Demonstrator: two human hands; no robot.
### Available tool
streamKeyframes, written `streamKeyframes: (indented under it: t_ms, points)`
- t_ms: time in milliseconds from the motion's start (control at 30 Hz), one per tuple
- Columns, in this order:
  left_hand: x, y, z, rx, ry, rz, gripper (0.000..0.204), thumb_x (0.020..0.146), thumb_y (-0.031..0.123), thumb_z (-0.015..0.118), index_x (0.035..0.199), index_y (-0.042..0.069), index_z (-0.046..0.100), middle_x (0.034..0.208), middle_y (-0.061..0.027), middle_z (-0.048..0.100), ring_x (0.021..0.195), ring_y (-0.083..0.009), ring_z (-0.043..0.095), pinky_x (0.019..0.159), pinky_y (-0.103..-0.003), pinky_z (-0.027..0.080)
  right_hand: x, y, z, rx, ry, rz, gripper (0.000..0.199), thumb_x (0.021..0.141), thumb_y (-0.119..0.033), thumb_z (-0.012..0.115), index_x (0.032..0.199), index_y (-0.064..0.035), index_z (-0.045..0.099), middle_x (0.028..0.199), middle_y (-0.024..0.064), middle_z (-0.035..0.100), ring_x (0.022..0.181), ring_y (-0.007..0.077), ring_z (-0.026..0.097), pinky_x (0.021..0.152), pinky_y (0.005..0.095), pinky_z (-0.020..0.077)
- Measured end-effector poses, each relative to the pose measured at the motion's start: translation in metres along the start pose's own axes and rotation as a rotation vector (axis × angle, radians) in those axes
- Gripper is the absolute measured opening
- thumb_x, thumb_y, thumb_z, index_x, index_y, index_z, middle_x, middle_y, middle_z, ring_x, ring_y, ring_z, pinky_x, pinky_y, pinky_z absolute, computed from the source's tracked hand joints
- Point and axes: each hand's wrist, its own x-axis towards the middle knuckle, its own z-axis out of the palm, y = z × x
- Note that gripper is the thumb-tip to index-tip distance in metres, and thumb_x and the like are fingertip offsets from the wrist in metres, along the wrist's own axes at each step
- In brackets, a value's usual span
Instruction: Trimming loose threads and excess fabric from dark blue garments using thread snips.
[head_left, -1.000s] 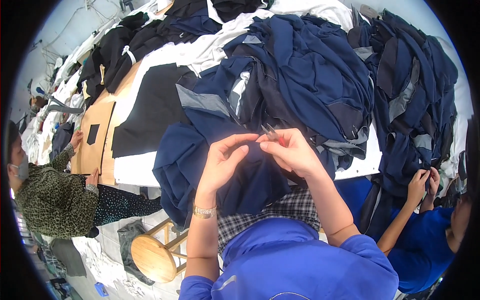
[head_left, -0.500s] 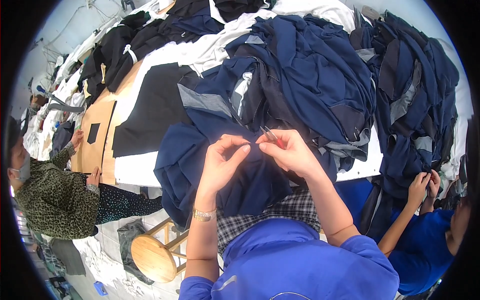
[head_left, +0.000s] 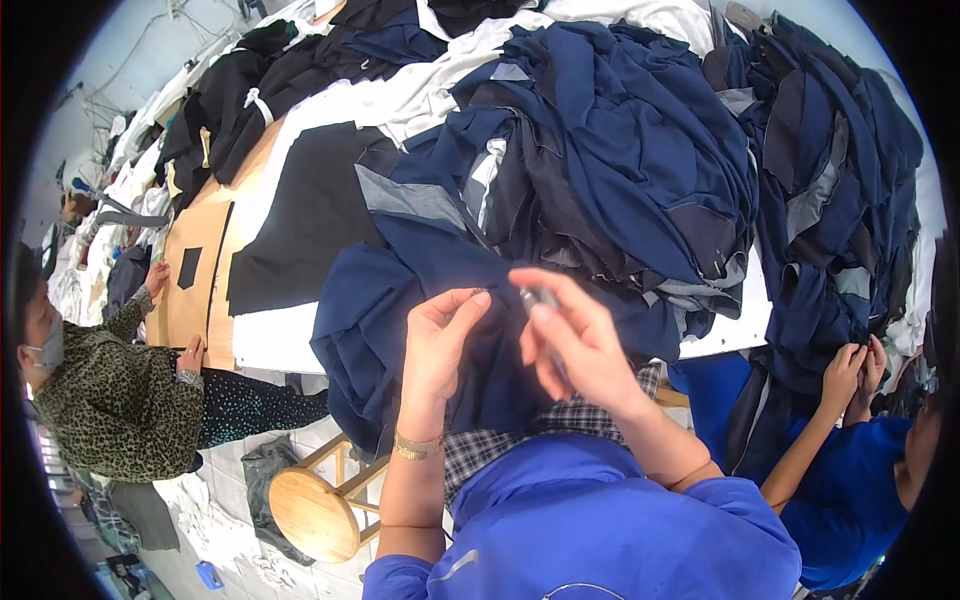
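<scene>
My left hand [head_left: 445, 335] is closed, thumb and forefinger pinching a bit of the navy cloth [head_left: 365, 315] that hangs over the table's near edge and into my lap. Just to its right, my right hand [head_left: 585, 350] is smeared by motion and closed around a pair of thread snips [head_left: 538, 296]. Their metal end shows by the thumb; the rest is hidden in the palm. The two hands are apart, above the cloth.
A large navy heap [head_left: 620, 120] covers the table beyond my hands, beside a black cut piece [head_left: 300, 215]. At left a masked person handles a brown board [head_left: 205, 260]; at right another person's hands [head_left: 848, 380] hold dark cloth. A wooden stool [head_left: 315, 515] stands at lower left.
My hands were fingertip to fingertip at the cloth. Now the right has pulled away and turned, its snips drawn back into the palm; the left has dropped slightly, still pinching.
</scene>
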Motion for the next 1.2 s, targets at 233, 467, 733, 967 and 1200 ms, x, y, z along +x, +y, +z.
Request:
streamKeyframes:
  t_ms: [233,467,733,967,1200]
  points:
    - [-0.003,-0.009,-0.002,0.021,0.027,0.002,0.01,0.084,0.006,0.063,0.091,0.0,0.066,0.082,-0.0012,0.065,0.072,-0.0055,0.057,0.068,-0.018,0.044,0.0,0.032,0.009,0.084,0.083,0.015,0.033,0.093,-0.013,0.048,0.123,-0.0049,0.038,0.065,0.0029,0.051,0.034,0.0059,0.042,0.03,0.0183,0.0313]
    - [0.003,0.01,0.008,0.431,0.008,0.475,0.007,0.082,0.003,0.061,0.088,0.001,0.064,0.099,-0.011,0.066,0.122,-0.0265,0.044,0.1,-0.038,0.033,0.022,0.082,0.01,-0.296,0.411,-0.359,0.027,0.074,-0.013,0.075,0.082,-0.0005,0.052,0.068,-0.0009,0.049,0.058,0.0042,0.043,0.05,0.0206,0.0375]
    - [0.01,0.056,0.009,0.479,-0.067,0.68,0.007,0.084,-0.001,0.057,0.09,0.001,0.06,0.087,-0.0055,0.061,0.089,-0.0126,0.055,0.08,-0.024,0.041,-0.013,0.025,-0.023,-0.27,-0.004,-0.277,0.019,0.077,-0.009,0.072,0.076,-0.0025,0.054,0.071,-0.0053,0.05,0.066,-0.0007,0.042,0.054,0.0165,0.0342]
    - [-0.02,0.059,0.026,0.912,-0.036,0.859,0.016,0.07,0.001,0.071,0.081,0.003,0.06,0.088,-0.0076,0.056,0.078,-0.0187,0.055,0.066,-0.026,0.043,-0.011,-0.076,-0.073,-0.45,0.297,-0.404,0.012,0.08,-0.01,0.067,0.077,-0.0016,0.059,0.063,-0.0047,0.052,0.056,0.0004,0.045,0.052,0.016,0.0332]
    - [-0.013,-0.028,-0.019,0.204,0.135,0.136,0.011,0.088,0.014,0.06,0.09,0.003,0.061,0.083,0.004,0.059,0.076,-0.0021,0.048,0.07,-0.017,0.038,0.042,0.013,-0.073,-1.002,0.256,-0.342,0.016,0.078,-0.014,0.067,0.078,0.0008,0.061,0.064,0.0097,0.055,0.057,0.0166,0.052,0.056,0.0284,0.0417]
